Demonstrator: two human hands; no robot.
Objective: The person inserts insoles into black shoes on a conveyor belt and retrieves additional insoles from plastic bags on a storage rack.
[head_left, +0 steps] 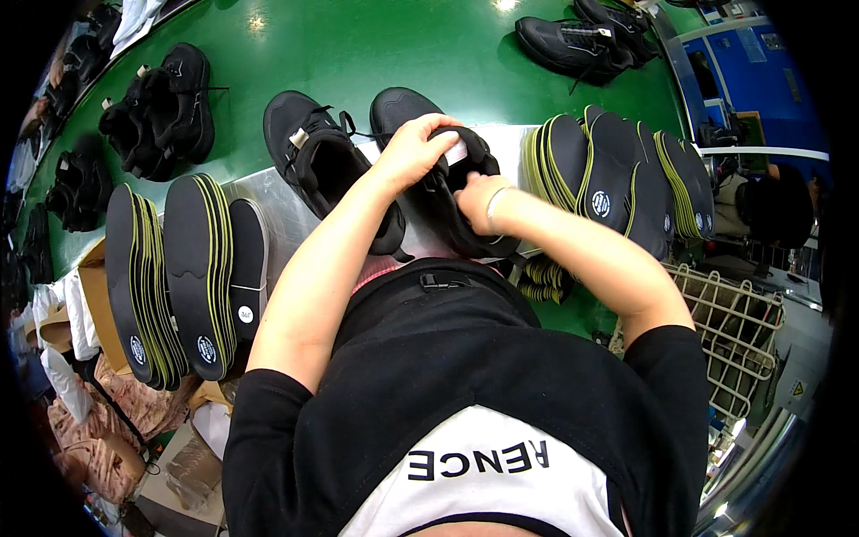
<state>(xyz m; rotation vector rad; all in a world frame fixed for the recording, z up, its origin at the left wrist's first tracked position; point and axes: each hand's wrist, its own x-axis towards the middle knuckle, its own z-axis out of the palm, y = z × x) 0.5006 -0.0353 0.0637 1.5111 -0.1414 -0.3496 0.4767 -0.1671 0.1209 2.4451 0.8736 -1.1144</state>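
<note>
Just in front of my body, a black shoe [391,109] lies with its toe pointing away from me. My left hand [416,152] is closed over its tongue, where a pale label shows. At the shoe's opening my right hand [483,201] is curled, with fingertips reaching inside; whatever they grip there is hidden. A second black laced shoe [291,139] lies to the left, under my left forearm and untouched. Stacks of black insoles [192,259] with yellow-green edges flank the pair on the left, and more insoles [617,174] fan out on the right.
The shoes and insoles rest along a metal strip [279,219] at the edge of a green table [340,45]. More black shoes stand at the far left [165,112] and far right [577,45]. A wire basket [725,327] is by my right elbow, cardboard boxes [174,488] at lower left.
</note>
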